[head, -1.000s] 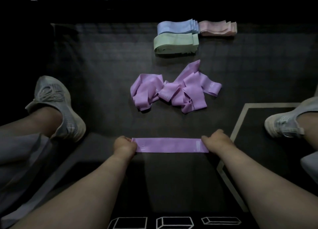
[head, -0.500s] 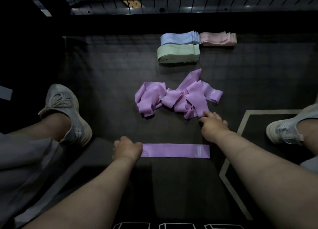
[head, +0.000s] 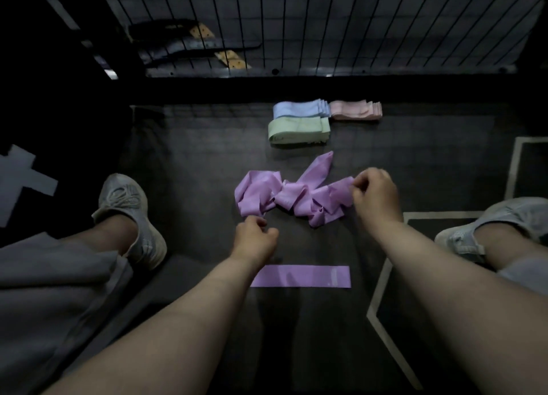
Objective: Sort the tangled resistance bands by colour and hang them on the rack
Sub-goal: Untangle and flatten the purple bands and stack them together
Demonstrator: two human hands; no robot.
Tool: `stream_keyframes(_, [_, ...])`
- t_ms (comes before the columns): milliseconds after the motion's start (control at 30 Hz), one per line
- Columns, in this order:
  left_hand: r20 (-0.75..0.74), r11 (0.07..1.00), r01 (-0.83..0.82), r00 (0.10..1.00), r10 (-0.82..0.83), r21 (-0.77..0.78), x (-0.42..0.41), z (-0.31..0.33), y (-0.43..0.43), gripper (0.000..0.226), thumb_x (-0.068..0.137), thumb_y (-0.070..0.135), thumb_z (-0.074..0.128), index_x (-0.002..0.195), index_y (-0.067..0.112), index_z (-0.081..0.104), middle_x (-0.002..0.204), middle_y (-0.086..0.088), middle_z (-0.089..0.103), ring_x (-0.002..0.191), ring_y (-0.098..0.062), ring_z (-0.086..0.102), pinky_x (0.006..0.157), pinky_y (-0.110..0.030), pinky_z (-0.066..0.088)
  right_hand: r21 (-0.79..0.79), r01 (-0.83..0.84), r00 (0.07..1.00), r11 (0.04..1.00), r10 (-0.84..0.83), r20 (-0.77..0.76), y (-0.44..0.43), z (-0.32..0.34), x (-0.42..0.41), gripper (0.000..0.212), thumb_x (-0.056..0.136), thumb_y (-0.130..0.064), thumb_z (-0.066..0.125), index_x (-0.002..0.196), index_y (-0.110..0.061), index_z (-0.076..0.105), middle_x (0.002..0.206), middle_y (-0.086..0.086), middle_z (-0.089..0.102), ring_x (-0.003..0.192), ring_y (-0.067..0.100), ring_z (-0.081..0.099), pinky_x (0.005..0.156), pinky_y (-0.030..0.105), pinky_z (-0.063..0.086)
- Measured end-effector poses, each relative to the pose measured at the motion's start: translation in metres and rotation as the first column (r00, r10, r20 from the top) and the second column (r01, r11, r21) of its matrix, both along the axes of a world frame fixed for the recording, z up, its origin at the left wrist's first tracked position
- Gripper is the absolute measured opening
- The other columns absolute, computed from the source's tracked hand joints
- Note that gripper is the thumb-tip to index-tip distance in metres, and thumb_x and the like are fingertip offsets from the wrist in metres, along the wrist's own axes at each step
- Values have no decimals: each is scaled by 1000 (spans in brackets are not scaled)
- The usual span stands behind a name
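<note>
My right hand (head: 375, 193) pinches the right end of the purple tangle (head: 284, 197). My left hand (head: 255, 234) curls its fingers (head: 260, 221) at the left edge; I cannot tell if they hold it. 1 flat purple band (head: 302, 276) lies nearer.

On the dark floor (head: 192, 172) a purple tangle (head: 293, 196) lies between the person's legs. The right hand (head: 375, 196) pinches the tangle's right end. The left hand (head: 255, 237), fingers curled, is at the tangle's lower left edge; whether it grips a loop cannot be told. Nearer the body lies a flat band (head: 299, 276), also purple, apart from both hands. Beyond the tangle sit a green stack (head: 298, 129), a blue stack (head: 299, 110) just behind it, and a pink stack (head: 354, 110) beside the blue. A wire grid (head: 326, 24) stands at the back.
</note>
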State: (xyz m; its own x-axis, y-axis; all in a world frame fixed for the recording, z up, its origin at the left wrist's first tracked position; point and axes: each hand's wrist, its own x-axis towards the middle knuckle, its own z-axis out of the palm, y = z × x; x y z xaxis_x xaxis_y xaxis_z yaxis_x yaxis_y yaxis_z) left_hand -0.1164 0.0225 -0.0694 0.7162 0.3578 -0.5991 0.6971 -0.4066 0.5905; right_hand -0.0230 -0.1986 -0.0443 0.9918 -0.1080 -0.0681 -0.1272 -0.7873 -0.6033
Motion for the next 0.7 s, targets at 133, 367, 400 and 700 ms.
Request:
stream_keyframes(133, [152, 990, 99, 985, -83, -105, 9, 55, -14, 26, 91, 18, 60, 116, 14, 67, 101, -1, 70, 88, -14, 64, 77, -22, 49, 123, -46, 993, 991, 32, 113, -8, 61, 4, 20, 89, -4, 65, 100, -20, 58, 101, 5, 63, 89, 19, 60, 75, 22, 40])
stream_keyframes(367, [405, 940, 246, 904, -134, -238, 8, 163, -38, 27, 92, 11, 64, 118, 10, 65, 106, -4, 69, 95, -18, 66, 93, -32, 53, 147, -162, 931, 976, 102, 350, -14, 173, -19, 28, 91, 0, 63, 116, -10, 67, 108, 6, 64, 97, 19, 63, 79, 18, 43])
stream_keyframes(400, [443, 933, 261, 887, -130, -249, 6, 176, -41, 30, 92, 8, 64, 122, 8, 62, 110, -5, 68, 98, -18, 65, 94, -30, 53, 123, -177, 918, 977, 118, 379, -14, 186, -24, 28, 91, 0, 62, 117, -10, 68, 109, 4, 61, 98, 18, 61, 80, 17, 42])
stream_keyframes(700, [698, 892, 382, 707, -115, -240, -19, 260, -51, 63, 87, 14, 73, 143, 28, 45, 139, 7, 55, 127, -9, 52, 109, -36, 46, 86, -453, 832, 887, 386, 398, 10, 282, -84, 17, 101, -16, 53, 109, -25, 65, 107, -4, 65, 99, 13, 62, 86, 31, 51])
